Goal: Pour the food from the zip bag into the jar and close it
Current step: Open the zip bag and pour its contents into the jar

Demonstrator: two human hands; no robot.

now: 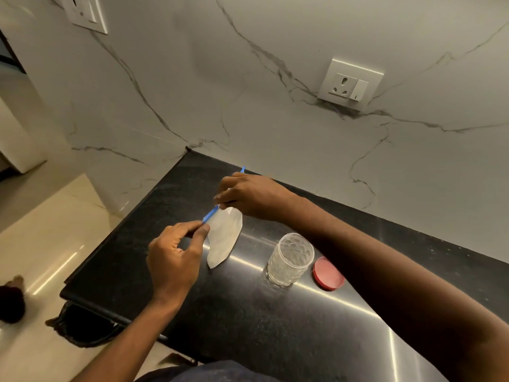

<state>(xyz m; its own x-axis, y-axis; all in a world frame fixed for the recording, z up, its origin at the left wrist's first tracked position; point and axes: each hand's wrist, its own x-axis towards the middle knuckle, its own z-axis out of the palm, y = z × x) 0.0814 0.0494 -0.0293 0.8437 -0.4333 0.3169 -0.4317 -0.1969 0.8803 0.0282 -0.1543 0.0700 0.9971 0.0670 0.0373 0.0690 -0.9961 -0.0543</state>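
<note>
A clear zip bag (pixel 224 238) with a blue zip strip along its top hangs upright, holding pale food, its lower corner touching the black counter (pixel 248 326). My left hand (pixel 176 255) pinches the near end of the blue strip. My right hand (pixel 253 197) grips the far end of the same strip; a blue tip pokes out behind its fingers. To the right of the bag stands an open, textured glass jar (pixel 290 260), which looks empty. Its red lid (pixel 327 273) lies flat on the counter just right of the jar.
A marble wall (pixel 275 119) runs along the back of the counter, with a switch socket (pixel 351 84) above the jar. The counter's left edge drops to a cream tiled floor (pixel 41 244). A dark bin (pixel 82 326) sits below the counter's corner.
</note>
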